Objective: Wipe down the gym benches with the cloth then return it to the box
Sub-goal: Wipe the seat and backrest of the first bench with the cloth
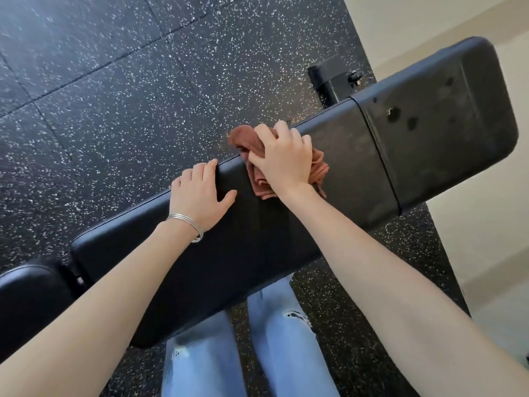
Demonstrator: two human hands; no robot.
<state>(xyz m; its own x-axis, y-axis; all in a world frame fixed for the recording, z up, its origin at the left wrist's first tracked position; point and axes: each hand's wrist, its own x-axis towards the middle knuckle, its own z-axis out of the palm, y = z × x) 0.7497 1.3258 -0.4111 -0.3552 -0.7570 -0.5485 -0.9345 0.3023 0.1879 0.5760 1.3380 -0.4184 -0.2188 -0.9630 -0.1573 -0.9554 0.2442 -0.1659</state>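
Observation:
A black padded gym bench (pixel 243 247) runs diagonally from lower left to upper right. A crumpled reddish-brown cloth (pixel 243 138) lies on the pad's far edge near the middle. My right hand (pixel 283 159) lies over the cloth with fingers curled onto it, gripping it against the pad. My left hand (pixel 200 196) rests flat on the pad just left of the cloth, fingers over the far edge, a silver bangle on the wrist. The bench's right pad section (pixel 446 118) shows several wet spots.
Black rubber floor (pixel 114 96) flecked with white spreads beyond the bench. A black bench foot (pixel 335 78) sits behind the pad at upper right. A cream wall (pixel 486 253) runs along the right. A second black pad (pixel 25 305) is at lower left. My jeans-clad legs stand below the bench.

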